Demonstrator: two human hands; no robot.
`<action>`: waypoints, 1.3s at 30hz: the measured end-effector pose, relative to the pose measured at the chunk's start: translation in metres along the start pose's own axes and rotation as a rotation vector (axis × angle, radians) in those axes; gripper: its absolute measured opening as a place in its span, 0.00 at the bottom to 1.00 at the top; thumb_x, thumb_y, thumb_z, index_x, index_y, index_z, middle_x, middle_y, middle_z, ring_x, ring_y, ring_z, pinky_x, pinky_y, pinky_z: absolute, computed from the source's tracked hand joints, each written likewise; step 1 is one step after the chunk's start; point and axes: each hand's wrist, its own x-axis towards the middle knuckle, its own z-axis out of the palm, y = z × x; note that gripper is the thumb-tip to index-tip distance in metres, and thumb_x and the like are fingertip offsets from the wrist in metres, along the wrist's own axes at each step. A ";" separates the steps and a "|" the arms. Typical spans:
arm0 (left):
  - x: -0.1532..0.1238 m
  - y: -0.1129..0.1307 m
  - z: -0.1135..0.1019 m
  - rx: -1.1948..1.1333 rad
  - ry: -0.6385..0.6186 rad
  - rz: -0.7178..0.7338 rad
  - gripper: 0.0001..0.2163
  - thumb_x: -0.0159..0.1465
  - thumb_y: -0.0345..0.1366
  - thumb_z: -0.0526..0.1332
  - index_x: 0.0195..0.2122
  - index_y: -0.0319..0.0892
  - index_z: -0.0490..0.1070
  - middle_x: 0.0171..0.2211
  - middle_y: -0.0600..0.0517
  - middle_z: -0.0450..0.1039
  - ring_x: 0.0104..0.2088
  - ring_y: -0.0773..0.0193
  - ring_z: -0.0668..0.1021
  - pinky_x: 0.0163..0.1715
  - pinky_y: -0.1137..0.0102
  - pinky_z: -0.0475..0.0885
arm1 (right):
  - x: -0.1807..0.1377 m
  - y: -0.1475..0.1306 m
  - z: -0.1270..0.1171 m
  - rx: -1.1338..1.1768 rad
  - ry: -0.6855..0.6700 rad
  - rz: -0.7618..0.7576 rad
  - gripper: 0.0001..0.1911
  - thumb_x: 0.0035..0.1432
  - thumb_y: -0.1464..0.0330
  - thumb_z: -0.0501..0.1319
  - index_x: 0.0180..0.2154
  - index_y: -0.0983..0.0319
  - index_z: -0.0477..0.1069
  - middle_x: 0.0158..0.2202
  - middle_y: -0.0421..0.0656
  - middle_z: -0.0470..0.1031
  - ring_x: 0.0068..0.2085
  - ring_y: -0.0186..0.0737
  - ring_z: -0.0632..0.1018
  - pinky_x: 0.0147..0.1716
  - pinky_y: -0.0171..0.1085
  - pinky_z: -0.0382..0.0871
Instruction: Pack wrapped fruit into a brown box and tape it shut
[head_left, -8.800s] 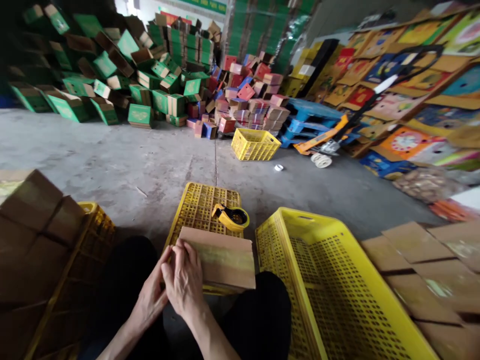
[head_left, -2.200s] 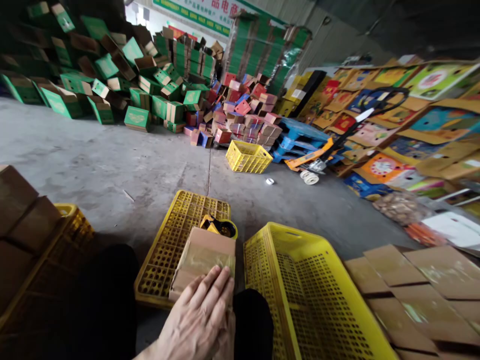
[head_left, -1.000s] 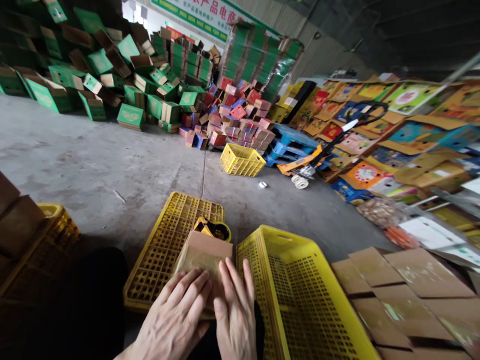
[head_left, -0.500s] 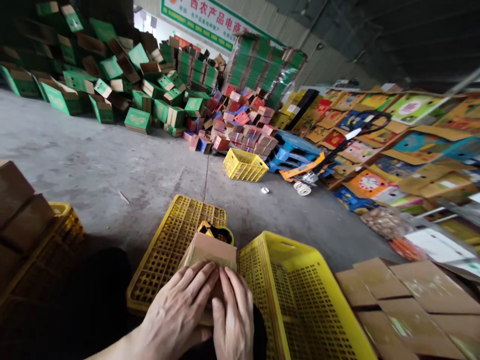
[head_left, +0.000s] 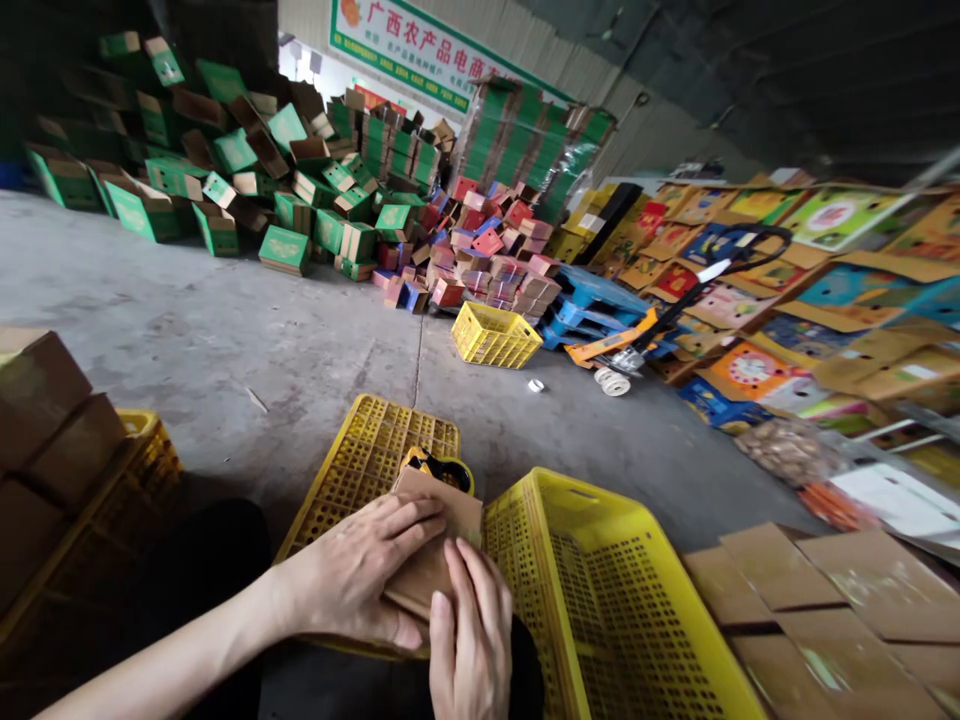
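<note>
Resting left hand (head_left: 360,575) and right hand (head_left: 472,630), unclenched, on cardboard box (head_left: 424,575), likely to steady it; placed over near end of yellow crate (head_left: 360,465); with tape dispenser (head_left: 448,468) at crate's right edge, seemingly handy.
</note>
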 end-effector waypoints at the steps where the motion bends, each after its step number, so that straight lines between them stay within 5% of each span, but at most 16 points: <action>1: -0.001 -0.001 -0.002 -0.026 0.000 0.019 0.46 0.59 0.60 0.70 0.72 0.39 0.60 0.68 0.38 0.67 0.69 0.46 0.68 0.70 0.52 0.63 | 0.000 -0.001 0.000 -0.002 0.004 0.005 0.24 0.77 0.61 0.50 0.67 0.60 0.66 0.62 0.51 0.74 0.61 0.52 0.75 0.56 0.49 0.73; 6: -0.028 -0.004 0.002 -0.103 0.076 0.077 0.27 0.73 0.48 0.62 0.69 0.41 0.65 0.66 0.39 0.69 0.70 0.50 0.67 0.69 0.54 0.67 | 0.002 -0.007 -0.008 -0.005 -0.043 0.045 0.24 0.76 0.61 0.51 0.68 0.59 0.65 0.62 0.51 0.74 0.60 0.53 0.75 0.56 0.50 0.73; 12: -0.055 -0.004 0.025 -0.183 0.313 -0.035 0.20 0.75 0.42 0.61 0.65 0.42 0.69 0.59 0.40 0.76 0.65 0.50 0.74 0.63 0.55 0.75 | 0.008 -0.012 -0.013 -0.019 -0.103 0.043 0.40 0.66 0.45 0.62 0.70 0.60 0.63 0.64 0.54 0.71 0.60 0.59 0.75 0.53 0.53 0.76; 21: -0.055 -0.004 0.043 -0.241 0.403 -0.066 0.16 0.74 0.43 0.61 0.59 0.42 0.72 0.55 0.41 0.77 0.64 0.49 0.75 0.61 0.57 0.77 | 0.010 -0.009 -0.008 0.081 0.041 -0.102 0.24 0.68 0.54 0.65 0.59 0.60 0.74 0.50 0.50 0.81 0.53 0.52 0.79 0.52 0.49 0.76; 34: -0.059 0.012 0.043 -0.086 0.377 -0.138 0.18 0.76 0.39 0.59 0.65 0.44 0.69 0.57 0.45 0.77 0.62 0.54 0.73 0.62 0.60 0.73 | 0.066 -0.019 -0.034 0.199 -0.464 -0.168 0.20 0.75 0.66 0.54 0.64 0.57 0.69 0.58 0.44 0.77 0.55 0.43 0.78 0.57 0.42 0.76; 39: -0.056 0.011 0.043 -0.108 0.417 -0.113 0.15 0.76 0.41 0.58 0.60 0.44 0.72 0.55 0.45 0.77 0.60 0.55 0.73 0.60 0.62 0.74 | 0.089 -0.028 -0.029 0.216 -0.574 -0.170 0.20 0.77 0.66 0.50 0.64 0.56 0.68 0.56 0.45 0.76 0.54 0.46 0.76 0.57 0.48 0.74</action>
